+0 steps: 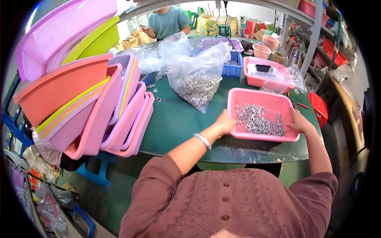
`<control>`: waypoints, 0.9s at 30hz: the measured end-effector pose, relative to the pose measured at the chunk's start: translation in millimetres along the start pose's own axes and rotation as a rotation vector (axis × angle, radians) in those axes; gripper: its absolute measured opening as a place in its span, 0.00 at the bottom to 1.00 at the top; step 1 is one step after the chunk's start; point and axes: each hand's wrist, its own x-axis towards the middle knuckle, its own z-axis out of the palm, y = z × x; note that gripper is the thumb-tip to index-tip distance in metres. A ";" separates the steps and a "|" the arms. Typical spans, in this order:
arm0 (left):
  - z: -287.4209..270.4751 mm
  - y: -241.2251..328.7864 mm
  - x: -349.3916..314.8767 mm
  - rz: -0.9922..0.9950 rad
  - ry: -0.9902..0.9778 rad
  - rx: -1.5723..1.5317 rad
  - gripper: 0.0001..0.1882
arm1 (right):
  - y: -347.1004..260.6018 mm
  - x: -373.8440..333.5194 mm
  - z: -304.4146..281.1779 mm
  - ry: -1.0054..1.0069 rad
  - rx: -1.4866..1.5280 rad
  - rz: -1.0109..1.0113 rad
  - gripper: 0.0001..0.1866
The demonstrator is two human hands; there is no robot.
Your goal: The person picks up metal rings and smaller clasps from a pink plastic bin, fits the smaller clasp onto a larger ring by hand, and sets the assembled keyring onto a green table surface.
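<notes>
I have the pink tray (238, 99) by both ends: my left hand (225, 123) grips its near left rim, my right hand (298, 123) curls over the right rim. It sits on the green surface (178, 119), holding a loose heap of metal rings (258, 119). I judge it best kept level and moved gently, so no rings slide out.

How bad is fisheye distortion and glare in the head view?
Head view: strong fisheye, black corners, the green table edge bows. Centre is sharp: the metal rings in the pink basket are crisp. The clear bag shows mild glare; the stacked baskets are stretched at left.
</notes>
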 end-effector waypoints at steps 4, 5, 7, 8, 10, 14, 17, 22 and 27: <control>1.9 5.6 1.3 -0.085 -0.030 -0.051 0.21 | 10.8 2.0 36.1 0.160 -0.106 0.017 0.41; 1.7 -8.7 10.5 0.006 0.048 0.013 0.22 | 8.6 4.2 35.2 0.173 -0.078 0.003 0.40; 1.9 -0.9 6.9 -0.020 0.029 -0.017 0.23 | 8.8 3.9 36.4 0.202 -0.055 -0.002 0.38; 3.9 11.4 0.7 -0.022 0.018 -0.029 0.24 | 10.6 1.5 35.6 0.219 -0.064 0.007 0.37; 3.3 11.2 0.7 -0.032 -0.029 -0.131 0.25 | 21.5 11.1 45.5 0.298 -0.087 0.014 0.37; -2.5 -6.7 -1.2 0.156 -0.063 -0.213 0.27 | 7.3 8.3 49.7 0.316 0.050 0.043 0.35; 3.7 -6.4 -8.2 0.162 -0.065 -0.198 0.30 | 5.7 -5.8 46.4 0.461 0.132 0.027 0.34; 2.5 -26.9 -25.2 0.512 -0.034 -0.106 0.32 | -15.3 -35.5 46.9 0.643 0.296 0.039 0.35; 7.0 -16.8 -21.1 0.442 0.030 -0.070 0.32 | -5.4 -32.0 43.7 0.616 0.221 0.030 0.34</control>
